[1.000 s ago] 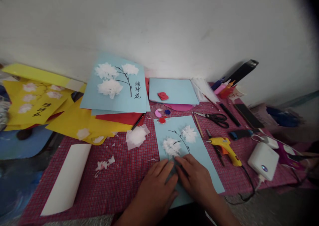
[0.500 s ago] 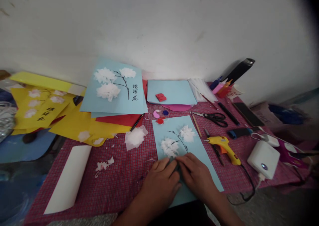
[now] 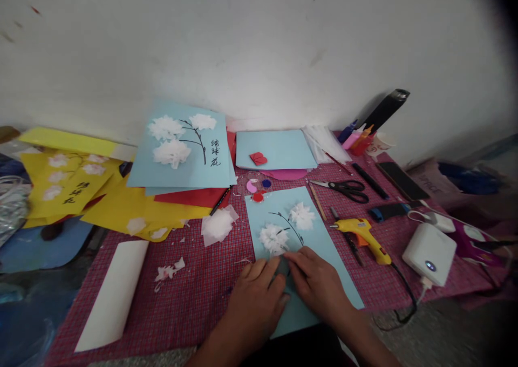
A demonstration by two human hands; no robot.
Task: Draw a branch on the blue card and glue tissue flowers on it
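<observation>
A light blue sheet [image 3: 324, 259] lies before me, bearing two white paper flowers [image 3: 273, 239] and a drawn dark branch. On its lower half my left hand [image 3: 259, 297] rests, fingers bent together over a small dark grey piece [image 3: 283, 267] just below the lower flower. My right hand [image 3: 319, 283] meets it from the right, its thumb and fingers closed at the edge of that piece. Fingers cover much of the piece, so its shape is unclear. A stack of white tissue [image 3: 219, 225] sits left of the sheet.
Right of the sheet are a yellow glue gun [image 3: 362, 236] with a cord, scissors [image 3: 348, 188] and a white power box [image 3: 429, 253]. A finished flower card [image 3: 182, 167] stands at back left, near yellow sheets [image 3: 141, 208]. A white curled sheet [image 3: 113, 297] lies front left.
The view has shifted slightly. My left hand's fingers have drawn back a little, and more of the grey piece shows between my hands.
</observation>
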